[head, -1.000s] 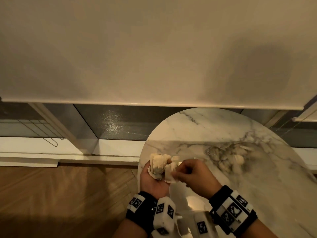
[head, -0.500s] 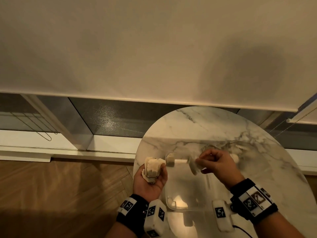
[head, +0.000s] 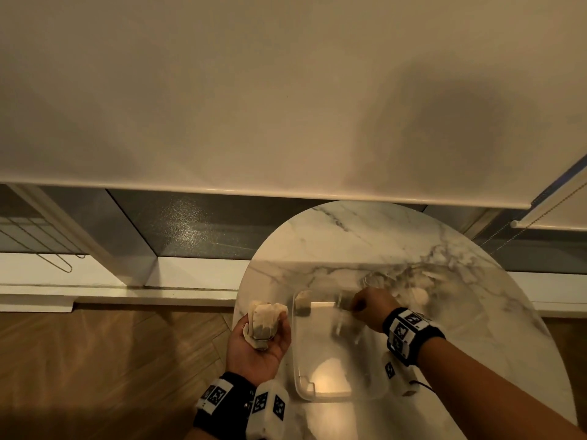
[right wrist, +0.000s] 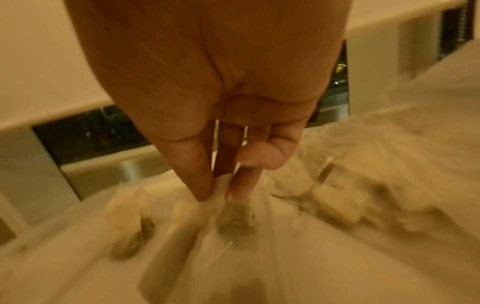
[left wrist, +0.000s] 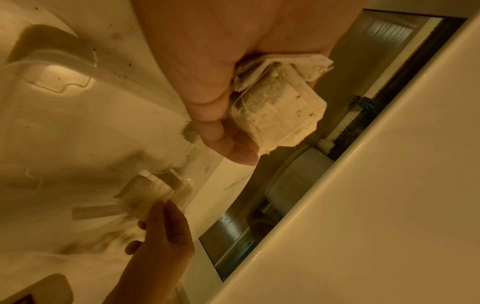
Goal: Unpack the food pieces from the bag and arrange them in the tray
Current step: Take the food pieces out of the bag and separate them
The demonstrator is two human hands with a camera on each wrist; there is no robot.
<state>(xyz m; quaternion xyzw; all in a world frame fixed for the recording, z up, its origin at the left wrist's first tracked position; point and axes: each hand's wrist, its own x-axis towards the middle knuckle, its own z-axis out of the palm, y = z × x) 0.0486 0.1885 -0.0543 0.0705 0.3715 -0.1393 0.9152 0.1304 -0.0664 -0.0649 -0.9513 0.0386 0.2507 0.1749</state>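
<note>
My left hand [head: 258, 346] is palm up beside the table's left edge, fingers curled round a stack of pale, tea-bag-like food pieces [head: 264, 322]. In the left wrist view the stack [left wrist: 275, 111] fills the left hand [left wrist: 207, 86]. My right hand [head: 360, 308] pinches one piece [head: 344, 302] by its top, low over the far end of the clear plastic tray [head: 317, 396]. The right wrist view is blurred but shows thumb and fingers of my right hand [right wrist: 221, 193] pinching that piece [right wrist: 235, 219]. Another piece [head: 303, 305] lies in the tray's far left corner.
The tray stands on a round white marble table [head: 349, 242]. A crumpled clear bag [head: 421, 292] with more pale pieces lies on the table just behind my right hand. Wooden floor [head: 111, 360] is to the left, and a window with a lowered blind [head: 286, 106] is behind.
My right hand took one piece off the stack in my left hand, carried it right and lowered it to the tray's far end. The left hand stayed beside the table edge.
</note>
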